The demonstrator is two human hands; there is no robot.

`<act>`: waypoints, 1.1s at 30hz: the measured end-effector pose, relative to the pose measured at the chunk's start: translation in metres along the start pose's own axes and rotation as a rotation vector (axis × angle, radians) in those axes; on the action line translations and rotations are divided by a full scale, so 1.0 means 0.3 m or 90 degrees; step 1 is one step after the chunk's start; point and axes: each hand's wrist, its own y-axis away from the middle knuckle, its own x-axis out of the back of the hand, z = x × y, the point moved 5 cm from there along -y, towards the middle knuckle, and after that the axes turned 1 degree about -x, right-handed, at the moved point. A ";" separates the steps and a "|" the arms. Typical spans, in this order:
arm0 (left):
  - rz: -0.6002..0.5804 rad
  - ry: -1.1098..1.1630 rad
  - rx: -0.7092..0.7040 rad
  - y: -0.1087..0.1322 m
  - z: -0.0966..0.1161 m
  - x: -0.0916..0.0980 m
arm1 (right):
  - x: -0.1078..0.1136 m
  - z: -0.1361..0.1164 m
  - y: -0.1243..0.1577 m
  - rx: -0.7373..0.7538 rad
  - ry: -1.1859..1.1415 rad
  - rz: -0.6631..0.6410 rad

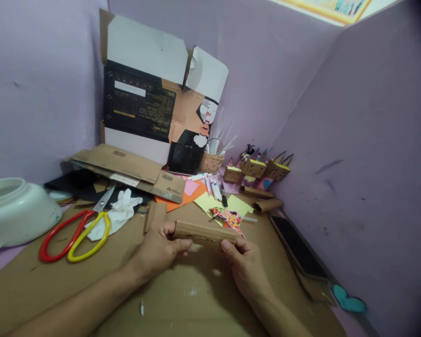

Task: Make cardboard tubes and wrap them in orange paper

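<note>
Both of my hands hold a rolled strip of brown cardboard (205, 231) level above a cardboard sheet (182, 299). My left hand (159, 250) pinches its left end with thumb and fingers closed. My right hand (243, 264) grips its right end the same way. Just beyond the roll lie yellow paper (208, 202) and a patterned paper shape (228, 217).
Red and yellow scissors (77, 231) and a white tissue (121, 210) lie to the left, beside a white plastic tub (16, 210). Markers (214, 187), a small basket (211, 161), a black box (185, 157) and cardboard figures (256, 168) stand at the back. A dark phone-like slab (298, 248) lies right.
</note>
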 end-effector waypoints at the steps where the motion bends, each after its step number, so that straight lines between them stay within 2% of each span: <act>1: -0.001 0.002 -0.002 0.000 0.001 -0.002 | 0.000 -0.002 0.001 0.007 -0.003 0.002; 5: -0.005 0.015 -0.004 -0.005 0.002 -0.004 | 0.008 -0.008 0.002 0.018 0.003 0.023; 14: -0.011 0.060 0.019 -0.014 -0.019 0.008 | -0.018 -0.010 -0.004 -0.076 -0.098 0.018; 21: -0.009 0.101 0.053 -0.020 -0.039 0.000 | -0.010 -0.026 -0.002 -0.019 -0.130 0.029; 23: 0.007 0.112 0.065 -0.025 -0.045 0.008 | 0.000 -0.040 -0.006 -0.019 -0.177 0.055; 26: 0.047 0.123 0.090 -0.035 -0.058 0.030 | 0.047 -0.066 -0.011 0.007 -0.200 0.155; 30: 0.081 0.126 0.143 -0.044 -0.085 0.048 | 0.120 -0.129 -0.009 0.094 -0.062 0.309; 32: 0.087 0.128 0.167 -0.047 -0.100 0.051 | 0.099 -0.199 -0.022 0.157 0.066 0.307; 33: 0.088 0.130 0.176 -0.049 -0.107 0.051 | 0.062 -0.243 -0.035 0.193 0.134 0.279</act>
